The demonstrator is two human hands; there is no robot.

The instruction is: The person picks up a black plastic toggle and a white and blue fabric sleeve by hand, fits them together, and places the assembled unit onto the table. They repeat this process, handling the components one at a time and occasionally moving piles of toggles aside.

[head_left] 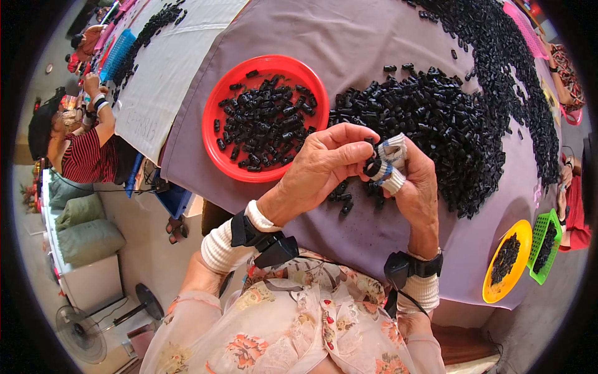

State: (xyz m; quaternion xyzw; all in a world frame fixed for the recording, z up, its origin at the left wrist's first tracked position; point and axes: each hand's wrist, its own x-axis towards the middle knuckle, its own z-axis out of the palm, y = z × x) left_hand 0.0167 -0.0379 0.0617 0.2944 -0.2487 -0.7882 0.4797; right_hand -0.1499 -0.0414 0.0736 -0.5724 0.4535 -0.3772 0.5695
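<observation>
Your left fingers (351, 133) were pinched on a black piece (372, 167) that sat between your hands. Your right hand (421, 181), its fingers in white cloth covers (394, 181), was curled up close against it; you could not tell whether those fingers gripped too. The tips hid too much to settle the piece's long axis. A few loose pieces (344, 204) lay just below your hands. Beyond and to the right spread the heap (448, 124); the red tray (215, 146), partly filled, lay up and to the left, nearer your left hand (310, 173). The tabletop (346, 249) was mauve, cloth-covered and lightly creased. Near its right edge stood a yellow tray (524, 240) and a green basket (539, 269). Farther off to the left were cushions (87, 240), a fan (80, 329) and a person in a striped top (90, 153).
</observation>
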